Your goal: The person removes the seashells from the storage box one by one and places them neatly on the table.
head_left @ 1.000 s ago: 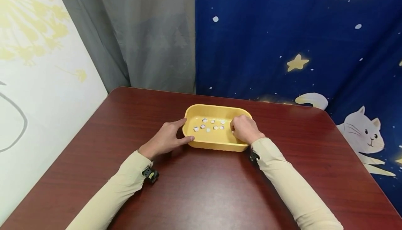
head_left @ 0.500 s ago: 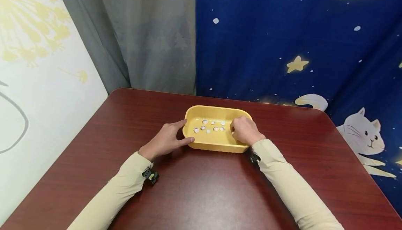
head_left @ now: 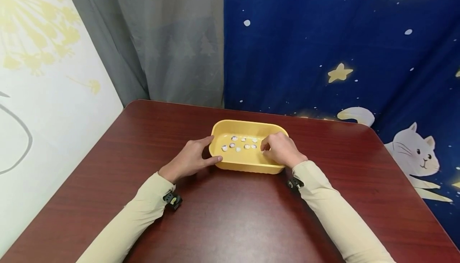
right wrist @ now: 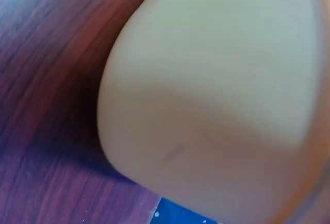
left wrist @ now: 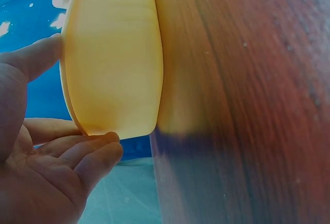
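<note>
Blue curtain [head_left: 305,47] (star-printed), grey curtain [head_left: 179,43].

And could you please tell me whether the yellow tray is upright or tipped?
Upright: the yellow tray stands on the table, its open side up, pale pieces lying inside.

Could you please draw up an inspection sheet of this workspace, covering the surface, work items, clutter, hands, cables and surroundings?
Surface: reddish-brown wood-grain table, with a glossy sheen.
Work items: yellow tray, upright on the table; at least eight small whitish pieces lie apart inside it.
Clutter: nothing seen.
Left hand: spread against the tray's left end, thumb at the front rim.
Right hand: fingers bent down inside the tray's right end; whether they hold anything cannot be told.
Cables: nothing seen.
Surroundings: grey curtain and blue star-patterned curtain behind; white panel with yellow print at left.
</note>
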### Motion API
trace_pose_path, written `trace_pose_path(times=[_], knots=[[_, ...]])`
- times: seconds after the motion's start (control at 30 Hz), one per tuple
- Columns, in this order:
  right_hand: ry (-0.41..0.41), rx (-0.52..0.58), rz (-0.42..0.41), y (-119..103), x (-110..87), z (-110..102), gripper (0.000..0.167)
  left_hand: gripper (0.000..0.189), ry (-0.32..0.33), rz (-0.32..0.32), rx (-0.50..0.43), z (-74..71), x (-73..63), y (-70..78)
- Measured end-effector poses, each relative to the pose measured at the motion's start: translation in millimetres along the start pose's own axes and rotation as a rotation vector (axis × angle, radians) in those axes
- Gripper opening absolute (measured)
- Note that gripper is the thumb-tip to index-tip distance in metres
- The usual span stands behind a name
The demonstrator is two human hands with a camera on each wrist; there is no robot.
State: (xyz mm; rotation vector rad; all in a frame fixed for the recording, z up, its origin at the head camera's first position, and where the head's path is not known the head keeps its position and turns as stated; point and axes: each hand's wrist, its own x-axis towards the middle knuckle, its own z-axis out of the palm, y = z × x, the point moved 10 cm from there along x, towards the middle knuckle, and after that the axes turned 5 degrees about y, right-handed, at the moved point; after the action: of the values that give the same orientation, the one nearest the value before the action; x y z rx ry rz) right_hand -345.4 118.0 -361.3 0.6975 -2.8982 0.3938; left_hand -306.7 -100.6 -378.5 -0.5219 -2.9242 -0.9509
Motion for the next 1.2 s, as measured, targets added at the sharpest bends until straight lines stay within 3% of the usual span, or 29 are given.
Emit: trace_pose_path(times=[0.37,0.67,0.97,1.2], knots=[[0.033,0.145,-0.104,-23,-5.8,-11,0.007,0.088,-0.016,-0.009,-0.004,1.2,0.0,-2.0],[-0.043,0.385,-0.092,-44,-11.3,-18,0.005,0.088,-0.013,-0.003,-0.001,0.9,-0.7,-1.1],[-0.037,0.414,-0.150,-74,-19.5,-32,0.007,0.088,-0.009,-0.003,-0.004,-0.1,0.5,-1.2],[-0.030,0.405,-0.270,-105,-30.3,-34,0.005,0.086,0.001,0.017,0.003,-1.4,-0.4,2.4]])
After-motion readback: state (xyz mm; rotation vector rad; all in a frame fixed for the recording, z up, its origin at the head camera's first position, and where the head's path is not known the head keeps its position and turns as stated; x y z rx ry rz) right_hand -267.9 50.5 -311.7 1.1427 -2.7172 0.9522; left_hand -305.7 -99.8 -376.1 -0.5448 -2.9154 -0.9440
